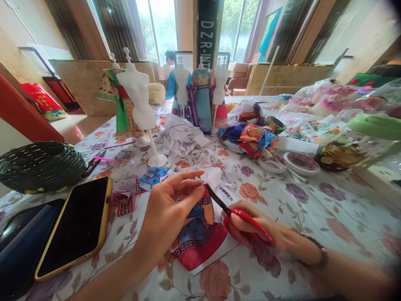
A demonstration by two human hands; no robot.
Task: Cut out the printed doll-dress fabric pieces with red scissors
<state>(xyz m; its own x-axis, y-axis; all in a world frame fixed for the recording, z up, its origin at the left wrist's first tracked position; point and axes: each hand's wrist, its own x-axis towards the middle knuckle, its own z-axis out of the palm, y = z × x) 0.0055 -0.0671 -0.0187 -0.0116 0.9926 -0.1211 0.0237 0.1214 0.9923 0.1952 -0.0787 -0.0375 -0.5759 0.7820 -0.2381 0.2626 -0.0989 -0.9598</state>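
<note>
My left hand pinches the upper edge of a printed sheet, patterned in blue, red and orange with white margins. Red-handled scissors are in my right hand, its fingers wrapped round the loops. Their dark blades lie against the sheet's edge, close to my left fingertips. Whether the blades are parted is hard to tell. Small printed scraps, a blue piece and a red patterned piece, lie left of the sheet.
A phone and a dark woven basket are at the left. White mannequins stand behind white paper scraps. Tape rolls, printed cloth-like pieces and a green-lidded jar sit at the right. Far back is a person.
</note>
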